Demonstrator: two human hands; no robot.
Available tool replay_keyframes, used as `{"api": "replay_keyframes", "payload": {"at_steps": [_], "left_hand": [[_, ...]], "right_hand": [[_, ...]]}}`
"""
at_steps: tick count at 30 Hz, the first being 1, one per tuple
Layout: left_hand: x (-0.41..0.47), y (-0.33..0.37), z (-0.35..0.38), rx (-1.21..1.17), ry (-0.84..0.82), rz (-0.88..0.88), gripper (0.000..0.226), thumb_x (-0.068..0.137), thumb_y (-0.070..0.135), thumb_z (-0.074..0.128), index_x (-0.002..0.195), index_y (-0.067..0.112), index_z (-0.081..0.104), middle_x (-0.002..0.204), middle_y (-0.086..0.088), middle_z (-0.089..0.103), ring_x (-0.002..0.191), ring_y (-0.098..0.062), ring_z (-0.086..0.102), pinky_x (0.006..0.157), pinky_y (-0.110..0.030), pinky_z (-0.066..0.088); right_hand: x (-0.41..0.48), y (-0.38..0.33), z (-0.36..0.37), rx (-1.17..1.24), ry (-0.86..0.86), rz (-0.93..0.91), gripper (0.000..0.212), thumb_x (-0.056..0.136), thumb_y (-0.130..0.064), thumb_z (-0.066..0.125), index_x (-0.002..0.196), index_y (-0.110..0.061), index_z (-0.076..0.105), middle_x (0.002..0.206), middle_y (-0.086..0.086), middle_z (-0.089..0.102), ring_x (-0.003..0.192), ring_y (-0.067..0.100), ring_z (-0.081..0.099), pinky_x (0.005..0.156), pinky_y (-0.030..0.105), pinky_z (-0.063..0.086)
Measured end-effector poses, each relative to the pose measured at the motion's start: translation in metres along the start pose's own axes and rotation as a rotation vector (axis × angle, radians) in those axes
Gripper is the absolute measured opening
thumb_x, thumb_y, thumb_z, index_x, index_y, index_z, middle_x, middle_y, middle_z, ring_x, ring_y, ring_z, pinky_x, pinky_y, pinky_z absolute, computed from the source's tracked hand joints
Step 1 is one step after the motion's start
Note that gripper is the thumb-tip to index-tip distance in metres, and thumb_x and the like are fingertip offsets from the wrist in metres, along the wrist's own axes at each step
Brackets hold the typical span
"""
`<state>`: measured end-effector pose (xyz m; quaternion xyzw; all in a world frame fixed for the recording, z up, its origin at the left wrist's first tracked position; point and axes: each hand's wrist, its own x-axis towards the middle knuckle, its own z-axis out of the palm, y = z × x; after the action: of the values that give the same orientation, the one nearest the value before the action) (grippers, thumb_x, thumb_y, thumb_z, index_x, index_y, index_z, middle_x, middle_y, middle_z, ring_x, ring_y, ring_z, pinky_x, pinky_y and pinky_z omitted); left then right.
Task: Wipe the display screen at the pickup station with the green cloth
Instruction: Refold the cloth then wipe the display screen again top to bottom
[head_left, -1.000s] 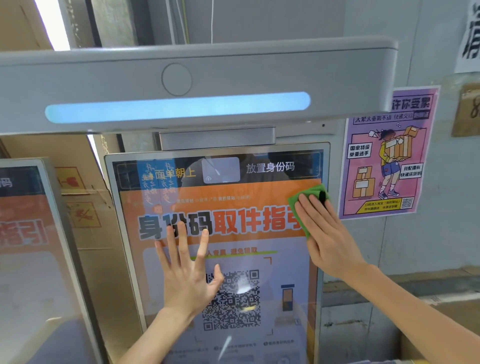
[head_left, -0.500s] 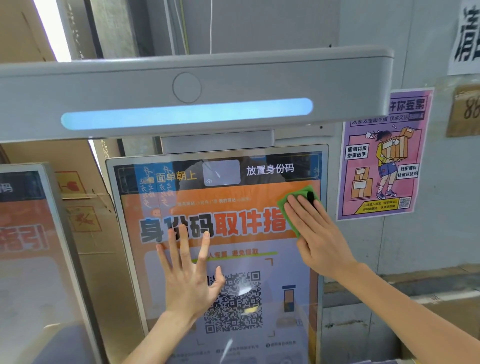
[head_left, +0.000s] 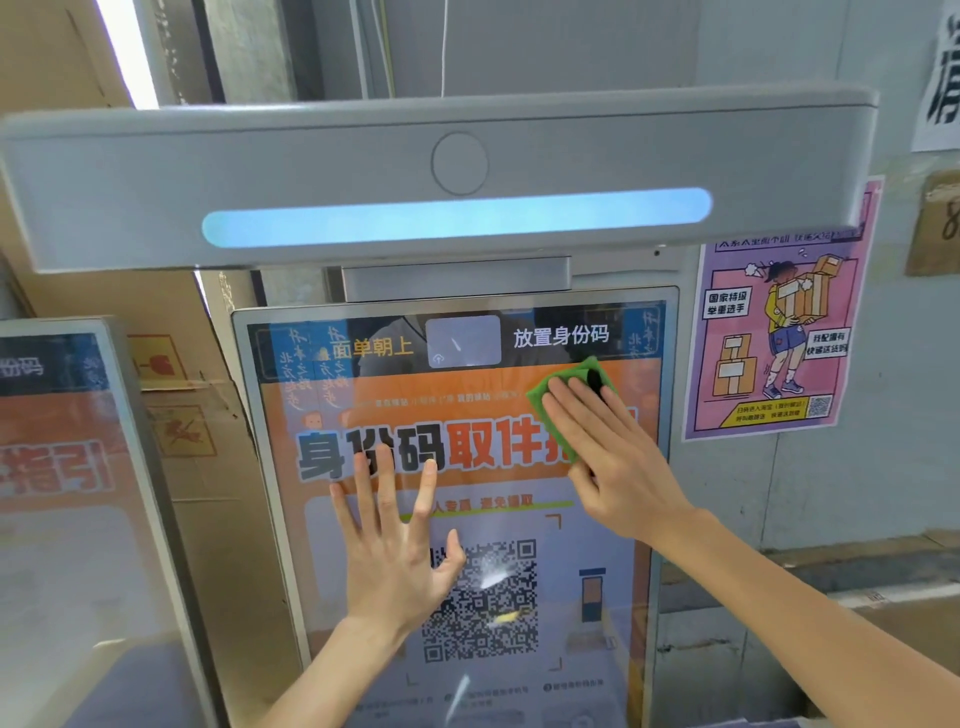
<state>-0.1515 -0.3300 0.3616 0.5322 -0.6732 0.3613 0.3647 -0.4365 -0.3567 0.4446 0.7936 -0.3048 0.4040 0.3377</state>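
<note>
Head view: one camera, looking at an upright kiosk.
Display screens: two. The main display screen (head_left: 483, 395) is in the centre, and a second screen (head_left: 62, 467) stands at the left edge.
Green cloth: one green cloth (head_left: 569, 373), flat on the main screen's upper right, over the orange band.
Hands: two.
Right hand: the right hand (head_left: 618, 467) presses the cloth to the glass with its fingers straight and close together.
Left hand: the left hand (head_left: 395, 561) is flat at the screen's lower middle with fingers straight and spread wide, holding nothing. Whether it touches the glass cannot be told.
QR code: one QR code (head_left: 483, 597), just right of the left hand.
Light bar: one blue light bar (head_left: 457, 215) in the grey housing above.
Poster: one pink poster (head_left: 779, 332) on the wall to the right.
</note>
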Motion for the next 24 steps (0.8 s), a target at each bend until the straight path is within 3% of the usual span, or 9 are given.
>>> {"api": "replay_keyframes", "payload": {"at_steps": [5, 12, 18, 24], "left_hand": [[-0.002, -0.002, 0.001, 0.005, 0.0, 0.0, 0.09, 0.085, 0.05, 0.06, 0.161, 0.018, 0.024, 0.168, -0.032, 0.01, 0.155, -0.054, 0.008, 0.12, -0.076, 0.011], [-0.002, -0.002, 0.004, -0.009, -0.005, -0.002, 0.091, 0.086, 0.051, 0.06, 0.162, 0.018, 0.024, 0.168, -0.032, 0.009, 0.155, -0.054, 0.008, 0.119, -0.077, 0.013], [-0.001, -0.002, 0.003, -0.01, 0.002, -0.002, 0.091, 0.086, 0.051, 0.058, 0.163, 0.019, 0.021, 0.168, -0.032, 0.01, 0.156, -0.054, 0.008, 0.12, -0.077, 0.012], [-0.002, -0.003, 0.001, -0.019, 0.001, 0.004, 0.093, 0.087, 0.052, 0.061, 0.164, 0.02, 0.019, 0.168, -0.031, 0.01, 0.156, -0.053, 0.009, 0.121, -0.075, 0.011]], "right_hand": [[0.046, -0.011, -0.006, 0.086, 0.145, 0.24, 0.065, 0.098, -0.006, 0.041, 0.161, -0.001, 0.029, 0.171, 0.011, 0.023, 0.162, 0.024, 0.014, 0.133, 0.044, 0.007], [0.006, -0.015, 0.008, -0.014, -0.022, -0.064, 0.071, 0.094, -0.004, 0.055, 0.161, -0.006, 0.031, 0.17, 0.01, 0.028, 0.16, 0.025, 0.02, 0.132, 0.043, 0.013], [0.067, -0.027, -0.003, 0.088, 0.131, 0.134, 0.07, 0.093, 0.004, 0.047, 0.16, -0.003, 0.031, 0.17, 0.01, 0.026, 0.161, 0.022, 0.014, 0.132, 0.044, 0.01], [0.041, -0.045, 0.02, 0.081, 0.065, -0.062, 0.069, 0.092, 0.017, 0.061, 0.156, 0.0, 0.041, 0.165, 0.015, 0.036, 0.158, 0.027, 0.026, 0.13, 0.049, 0.022]]}}
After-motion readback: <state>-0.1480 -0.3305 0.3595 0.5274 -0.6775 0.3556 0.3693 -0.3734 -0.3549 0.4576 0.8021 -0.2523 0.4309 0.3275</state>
